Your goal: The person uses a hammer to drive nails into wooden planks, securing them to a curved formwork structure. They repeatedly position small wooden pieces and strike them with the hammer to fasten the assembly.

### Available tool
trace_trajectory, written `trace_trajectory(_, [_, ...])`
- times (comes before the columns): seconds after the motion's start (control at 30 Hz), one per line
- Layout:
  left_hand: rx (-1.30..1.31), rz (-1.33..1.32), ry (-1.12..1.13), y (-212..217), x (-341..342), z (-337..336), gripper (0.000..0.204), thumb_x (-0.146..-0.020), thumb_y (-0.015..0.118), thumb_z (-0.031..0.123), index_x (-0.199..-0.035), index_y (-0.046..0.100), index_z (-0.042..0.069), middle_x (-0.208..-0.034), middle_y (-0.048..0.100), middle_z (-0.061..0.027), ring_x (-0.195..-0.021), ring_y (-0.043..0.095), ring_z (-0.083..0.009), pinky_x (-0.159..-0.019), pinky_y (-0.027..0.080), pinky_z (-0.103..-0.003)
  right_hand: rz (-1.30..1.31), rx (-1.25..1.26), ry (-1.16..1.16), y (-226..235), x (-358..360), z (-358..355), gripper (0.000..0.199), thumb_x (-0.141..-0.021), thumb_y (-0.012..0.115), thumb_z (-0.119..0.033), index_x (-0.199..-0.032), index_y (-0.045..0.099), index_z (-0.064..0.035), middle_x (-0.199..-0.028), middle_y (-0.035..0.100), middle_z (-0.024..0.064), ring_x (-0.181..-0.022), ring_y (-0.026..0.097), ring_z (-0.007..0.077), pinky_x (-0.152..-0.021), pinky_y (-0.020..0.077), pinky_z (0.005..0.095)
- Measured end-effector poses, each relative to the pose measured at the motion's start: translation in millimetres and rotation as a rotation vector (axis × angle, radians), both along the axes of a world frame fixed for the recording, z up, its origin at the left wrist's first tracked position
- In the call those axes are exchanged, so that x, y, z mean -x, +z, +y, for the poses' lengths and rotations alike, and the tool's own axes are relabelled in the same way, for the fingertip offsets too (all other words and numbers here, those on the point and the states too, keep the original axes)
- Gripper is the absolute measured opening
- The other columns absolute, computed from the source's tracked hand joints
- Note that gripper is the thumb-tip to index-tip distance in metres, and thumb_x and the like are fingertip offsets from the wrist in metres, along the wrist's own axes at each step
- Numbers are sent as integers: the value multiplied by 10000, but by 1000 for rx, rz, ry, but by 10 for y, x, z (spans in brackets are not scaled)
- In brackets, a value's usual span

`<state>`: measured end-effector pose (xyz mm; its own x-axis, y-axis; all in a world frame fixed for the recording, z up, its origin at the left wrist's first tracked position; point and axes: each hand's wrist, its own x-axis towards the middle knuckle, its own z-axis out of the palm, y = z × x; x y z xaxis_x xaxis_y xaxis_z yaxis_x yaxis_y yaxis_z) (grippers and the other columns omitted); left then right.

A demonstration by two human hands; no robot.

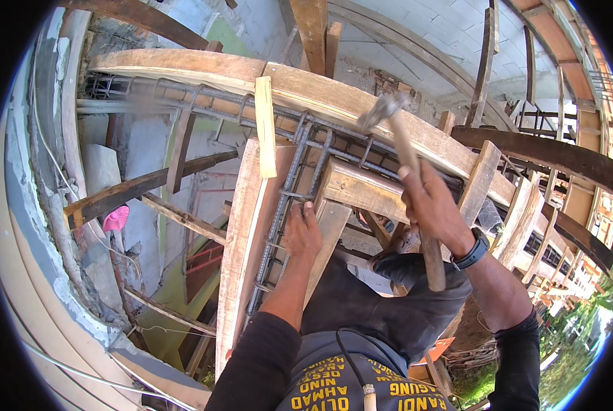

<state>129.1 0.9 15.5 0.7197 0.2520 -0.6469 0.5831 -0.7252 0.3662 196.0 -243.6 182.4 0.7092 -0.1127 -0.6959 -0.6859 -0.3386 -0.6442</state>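
My right hand is wrapped round the wooden handle of a claw hammer, with a watch on that wrist. The hammer's metal head, blurred, is raised over the curved timber formwork. My left hand is down at the steel rebar cage, beside the end of a short plank. Its fingers are bent close together; whatever they grip, if anything, is hidden. Left of the cage runs a long formwork board. A pale wood strip lies across the board's end and the curved beam form.
Deep open gaps drop away on both sides of the formwork. Dark timber braces cross the left gap, near a pink cap-like item. Upright wooden cleats stand along the right side. A plastered wall edge curves along the far left.
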Motion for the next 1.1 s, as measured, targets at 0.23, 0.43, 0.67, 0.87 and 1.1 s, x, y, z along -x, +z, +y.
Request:
trace_trajectory(0.23, [15,-4,5,97,-16,45,585,-1073,375,500,-1326,554,3,-1341,602,-255,-1232,581,-442,-1040,443,-550,-149,-70,13,389,2,-33,279,-1088,529,-277,-1124,519,0,-724,544,6,-509,485,62,-449,428,243])
trace_trajectory(0.43, [2,-16,62,125,10,63,578,-1066,392,497,-1302,580,4,-1298,622,-261,-1212,597,-441,-1028,459,-542,-850,-171,-337,704,59,184,542,-1044,573,-483,-1262,459,0,-775,566,63,-563,529,97,-474,460,240])
trace_trajectory(0.67, [66,15,84,196,-69,26,553,-1057,429,477,-1295,599,8,-1264,646,-263,-1182,616,-446,-1015,471,-537,-33,-23,120,-514,973,151,367,-1082,523,-419,-1152,489,-60,-678,501,-9,-501,466,86,-445,396,251])
trace_trajectory(0.87, [45,-1,113,147,-28,51,536,-1054,444,467,-1309,598,22,-1272,645,-265,-1192,614,-444,-1017,471,-539,-649,-148,-357,659,84,54,346,-1116,431,-409,-1121,513,-73,-692,486,4,-471,431,78,-400,374,227])
trace_trajectory(1.1, [49,28,113,235,-128,13,508,-1056,442,467,-1267,601,33,-1298,636,-244,-1221,603,-421,-1038,466,-529,224,-211,-82,-420,881,278,371,-1087,511,-400,-1051,524,-31,-670,472,-7,-502,450,77,-448,386,262])
